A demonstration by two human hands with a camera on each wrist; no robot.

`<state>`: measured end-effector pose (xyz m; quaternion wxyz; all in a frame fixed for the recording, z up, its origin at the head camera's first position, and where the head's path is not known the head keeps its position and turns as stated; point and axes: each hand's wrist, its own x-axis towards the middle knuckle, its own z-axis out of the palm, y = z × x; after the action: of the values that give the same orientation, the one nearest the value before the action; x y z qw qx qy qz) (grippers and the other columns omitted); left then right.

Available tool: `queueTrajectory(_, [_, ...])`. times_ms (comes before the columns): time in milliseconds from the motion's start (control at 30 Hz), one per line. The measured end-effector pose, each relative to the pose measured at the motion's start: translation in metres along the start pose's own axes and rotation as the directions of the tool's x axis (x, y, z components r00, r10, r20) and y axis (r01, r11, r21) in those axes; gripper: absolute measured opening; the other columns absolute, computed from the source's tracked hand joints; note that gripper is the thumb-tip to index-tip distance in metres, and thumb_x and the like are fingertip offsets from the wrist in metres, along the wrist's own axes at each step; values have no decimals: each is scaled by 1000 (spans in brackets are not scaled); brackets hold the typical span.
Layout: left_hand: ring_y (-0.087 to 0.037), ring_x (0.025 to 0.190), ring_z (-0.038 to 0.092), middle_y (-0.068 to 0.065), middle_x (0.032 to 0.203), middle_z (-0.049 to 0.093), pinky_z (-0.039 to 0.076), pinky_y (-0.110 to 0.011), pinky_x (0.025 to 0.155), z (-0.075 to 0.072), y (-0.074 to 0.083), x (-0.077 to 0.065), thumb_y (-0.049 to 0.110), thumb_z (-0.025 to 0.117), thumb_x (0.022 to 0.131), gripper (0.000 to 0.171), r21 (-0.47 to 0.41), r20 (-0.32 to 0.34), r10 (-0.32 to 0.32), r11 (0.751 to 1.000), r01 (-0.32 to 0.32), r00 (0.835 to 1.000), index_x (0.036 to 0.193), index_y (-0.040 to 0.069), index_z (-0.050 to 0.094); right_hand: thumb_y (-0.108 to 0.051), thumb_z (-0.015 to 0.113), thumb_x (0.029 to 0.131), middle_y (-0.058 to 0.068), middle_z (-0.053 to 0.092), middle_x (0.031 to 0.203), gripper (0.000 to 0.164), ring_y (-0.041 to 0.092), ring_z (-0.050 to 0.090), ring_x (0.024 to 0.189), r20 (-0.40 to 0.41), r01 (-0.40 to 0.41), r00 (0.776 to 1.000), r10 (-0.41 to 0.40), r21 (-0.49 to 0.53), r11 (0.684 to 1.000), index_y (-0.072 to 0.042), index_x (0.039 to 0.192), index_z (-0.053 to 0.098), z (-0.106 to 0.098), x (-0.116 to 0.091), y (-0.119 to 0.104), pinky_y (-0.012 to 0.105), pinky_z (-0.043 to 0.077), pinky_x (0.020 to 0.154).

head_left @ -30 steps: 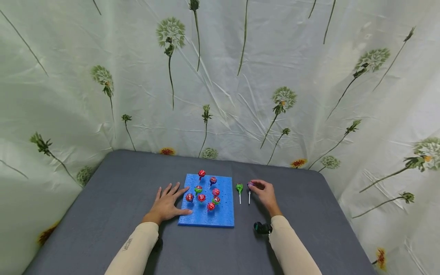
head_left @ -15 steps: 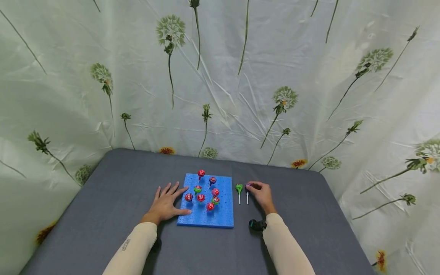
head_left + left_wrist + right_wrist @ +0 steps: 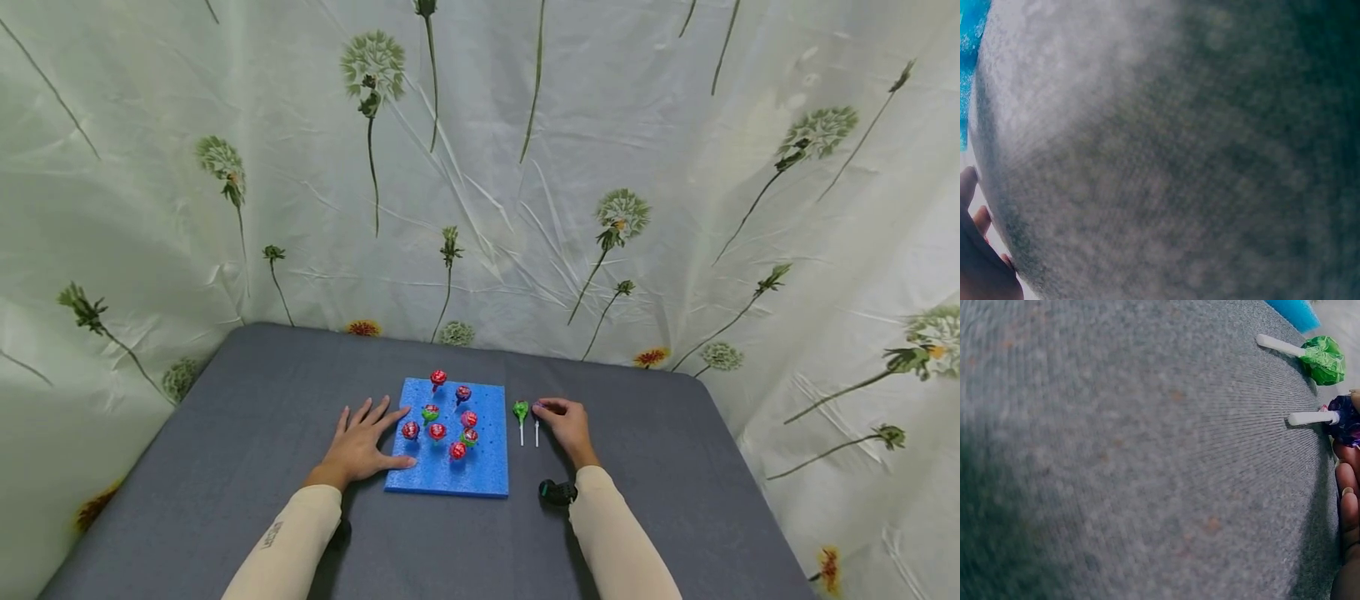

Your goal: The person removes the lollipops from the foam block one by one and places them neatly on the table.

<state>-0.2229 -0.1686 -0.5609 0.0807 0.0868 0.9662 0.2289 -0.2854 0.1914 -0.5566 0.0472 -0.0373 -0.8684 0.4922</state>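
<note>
My right hand (image 3: pixel 569 425) pinches the head of a purple-wrapped lollipop (image 3: pixel 1342 420) between thumb and fingers. Its white stick lies along the table and points toward me. Just left of it lies a green-wrapped lollipop (image 3: pixel 521 412), its stick pointing the same way. With fingers spread, my left hand (image 3: pixel 358 447) rests at the left edge of a blue foam board (image 3: pixel 450 482), thumb and index fingertip on the board. Several lollipops stand upright in the board, among them a red one (image 3: pixel 438 377), a purple one (image 3: pixel 462 393) and a green-and-red one (image 3: pixel 430 412).
A grey cloth-covered table (image 3: pixel 262 417) holds everything. Behind it hangs a pale curtain (image 3: pixel 495 167) printed with dandelions. A black wrist device (image 3: pixel 557 492) sits at the right cuff. Small holes dot the right part of the board.
My right hand has shifted slightly left with the purple lollipop, bringing it closer to the green one. The left hand and the board stay in place.
</note>
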Motion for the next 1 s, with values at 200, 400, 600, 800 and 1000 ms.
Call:
queueTrajectory(200, [-45,144,11,-18,157,24,-5,-65,111,0,2,1,77,65,67,100,-14,1,13,1000,-13,1000,149,25,39,-12,73,86,16,70,101,24,23,61,89,-9,-20,1000,20,2,1000,4,103,71,-2,-1,2,32,49,76])
queueTrajectory(400, [-45,144,11,-18,157,25,-5,-65,111,-1,2,-1,75,67,67,100,-4,-5,-3,1000,3,1000,148,25,40,-16,73,86,14,69,103,27,23,61,91,18,-38,999,38,25,999,2,106,71,-1,-1,2,31,49,77])
queueTrajectory(600, [-45,144,11,-17,157,25,-4,-65,111,-1,4,0,76,66,67,100,-4,-3,7,1000,-7,1000,148,25,39,-12,74,85,15,69,102,26,21,61,89,9,-37,999,36,51,998,3,106,70,-6,-1,0,28,49,75])
queueTrajectory(800, [-45,144,10,-18,157,25,-5,-64,111,-1,4,0,77,66,67,100,4,3,-10,1000,10,1000,148,25,40,-12,73,85,14,69,102,27,20,60,88,27,-37,999,35,64,997,2,108,69,-10,-3,-2,26,48,74])
queueTrajectory(1000, [-45,144,10,-18,156,25,-5,-64,111,0,2,-1,78,65,66,102,-2,-3,-9,1000,9,1000,148,23,40,-10,74,84,14,69,102,27,20,61,89,21,-32,999,30,74,997,2,109,69,-11,-5,-2,25,48,74])
